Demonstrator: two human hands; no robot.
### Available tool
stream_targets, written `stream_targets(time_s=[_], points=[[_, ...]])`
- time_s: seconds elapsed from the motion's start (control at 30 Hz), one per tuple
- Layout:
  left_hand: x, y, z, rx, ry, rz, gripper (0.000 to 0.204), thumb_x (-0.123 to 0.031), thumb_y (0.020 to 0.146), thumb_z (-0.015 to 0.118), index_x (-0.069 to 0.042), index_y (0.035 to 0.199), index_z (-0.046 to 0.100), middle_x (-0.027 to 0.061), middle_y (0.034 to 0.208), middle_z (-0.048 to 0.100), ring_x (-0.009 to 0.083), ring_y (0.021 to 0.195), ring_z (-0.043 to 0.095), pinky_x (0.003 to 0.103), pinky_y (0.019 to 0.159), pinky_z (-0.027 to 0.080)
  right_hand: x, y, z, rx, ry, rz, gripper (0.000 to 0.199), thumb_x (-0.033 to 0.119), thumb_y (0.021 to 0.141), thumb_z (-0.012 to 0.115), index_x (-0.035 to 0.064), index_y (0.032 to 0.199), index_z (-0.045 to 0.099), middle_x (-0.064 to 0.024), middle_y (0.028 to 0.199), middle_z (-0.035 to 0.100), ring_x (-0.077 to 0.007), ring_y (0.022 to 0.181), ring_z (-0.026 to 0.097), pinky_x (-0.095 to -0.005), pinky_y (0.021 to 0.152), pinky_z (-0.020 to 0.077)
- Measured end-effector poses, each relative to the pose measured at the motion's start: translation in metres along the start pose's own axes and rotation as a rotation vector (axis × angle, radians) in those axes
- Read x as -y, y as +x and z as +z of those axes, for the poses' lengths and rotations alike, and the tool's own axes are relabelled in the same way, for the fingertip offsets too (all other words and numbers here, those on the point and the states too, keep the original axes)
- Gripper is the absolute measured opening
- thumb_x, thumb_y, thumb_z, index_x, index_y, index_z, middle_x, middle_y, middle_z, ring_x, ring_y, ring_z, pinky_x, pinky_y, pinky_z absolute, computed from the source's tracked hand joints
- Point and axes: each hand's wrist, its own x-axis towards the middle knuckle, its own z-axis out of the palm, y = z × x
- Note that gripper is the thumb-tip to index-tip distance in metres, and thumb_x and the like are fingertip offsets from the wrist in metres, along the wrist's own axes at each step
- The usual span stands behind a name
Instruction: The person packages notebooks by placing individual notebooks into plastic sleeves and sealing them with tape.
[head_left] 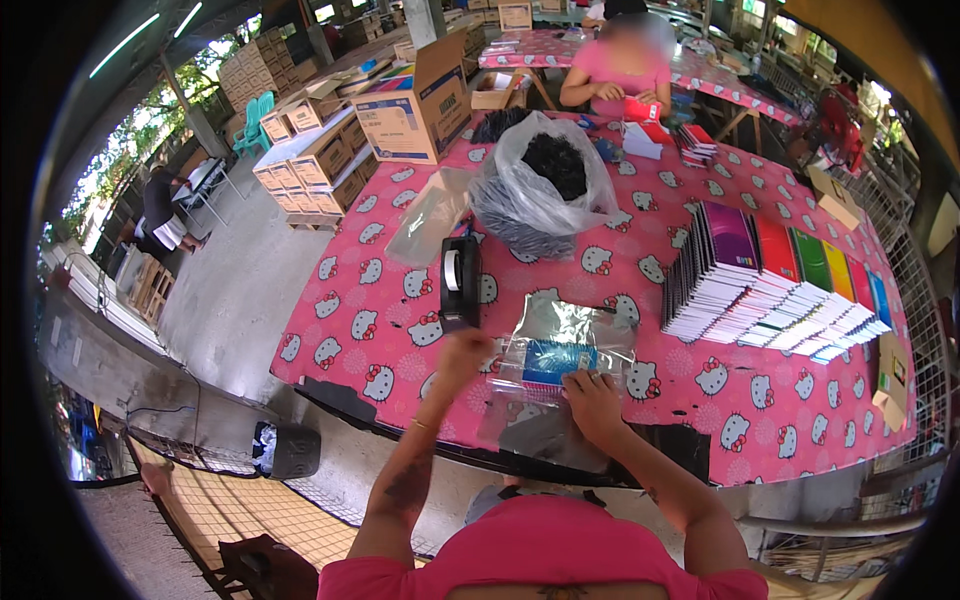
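In front of me a blue notebook [560, 358] lies inside a clear plastic bag [575, 318], whose loose film spreads beyond it on both the far and near sides. My right hand [596, 404] rests on the notebook's near right part, fingers laid out over the plastic. To the left, my left hand [464, 360] is at the near end of a black tape dispenser [460, 290] with a pale roll. Motion smears its fingers, so I cannot make out whether it holds tape.
Several rows of spiral notebooks [740, 280] stand at the right. Beyond the dispenser are clear plastic sheets [430, 215], a bag of black spirals [545, 190] and a cardboard box [412, 115]. A person [620, 75] handles red covers across the table. A bin [287, 450] stands below the left edge.
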Motion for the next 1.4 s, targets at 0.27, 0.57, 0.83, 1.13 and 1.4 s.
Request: stream_targets(time_s=[0.27, 0.57, 0.83, 1.13, 1.4], points=[[-0.059, -0.018, 0.094, 0.184, 0.366, -0.102, 0.037, -0.038, 0.083, 0.073, -0.001, 0.083, 0.07, 0.0211, 0.086, 0.071, 0.0366, 0.087, 0.07, 0.049, 0.074, 0.053, 0.004, 0.0, -0.003, -0.009, 0.002, -0.015, 0.033, 0.021, 0.082, 0.068, 0.0077, 0.111, 0.064, -0.0056, 0.106, 0.061, -0.0255, 0.101, 0.061, -0.0409, 0.089, 0.0451], [-0.053, -0.035, 0.076, 0.173, 0.58, 0.194, 0.039, -0.035, 0.079, 0.076, -0.008, 0.105, 0.066, 0.0147, 0.096, 0.067, 0.0331, 0.097, 0.065, 0.05, 0.092, 0.045, 0.004, 0.032, -0.03, 0.097, 0.091, 0.035, 0.036, 0.031, 0.086, 0.065, 0.0044, 0.11, 0.066, -0.0093, 0.11, 0.06, -0.0294, 0.104, 0.06, -0.0456, 0.092, 0.0438], [-0.053, -0.051, 0.094, -0.095, 0.355, 0.7, 0.041, -0.017, 0.086, 0.068, -0.01, 0.124, 0.058, 0.0108, 0.111, 0.063, 0.0326, 0.105, 0.061, 0.054, 0.097, 0.042, -0.11, 0.124, -0.005, 0.807, 0.659, 0.325, 0.062, 0.061, 0.098, 0.044, 0.0111, 0.125, 0.068, -0.0156, 0.109, 0.07, -0.0286, 0.1, 0.067, -0.0443, 0.088, 0.0522], [0.005, -0.035, 0.077, 0.142, -0.375, 0.137, 0.058, -0.006, 0.085, 0.069, -0.004, 0.137, 0.043, 0.0154, 0.125, 0.062, 0.0306, 0.118, 0.061, 0.039, 0.1, 0.047, -0.105, 0.044, -0.008, 0.613, 1.221, 0.3, 0.085, 0.017, 0.082, 0.08, 0.0036, 0.151, 0.033, -0.0131, 0.137, 0.049, -0.025, 0.123, 0.054, -0.0395, 0.102, 0.0482], [-0.014, -0.018, 0.071, 0.478, -0.465, -0.017, 0.086, -0.012, 0.074, 0.086, -0.005, 0.144, 0.037, 0.0163, 0.137, 0.054, 0.0245, 0.13, 0.05, 0.039, 0.1, 0.047, -0.05, 0.03, -0.017, 0.178, 1.0, 0.28, 0.084, 0.031, 0.074, 0.088, 0.0029, 0.139, 0.043, -0.0137, 0.13, 0.053, -0.0271, 0.126, 0.05, -0.0451, 0.105, 0.0429]])
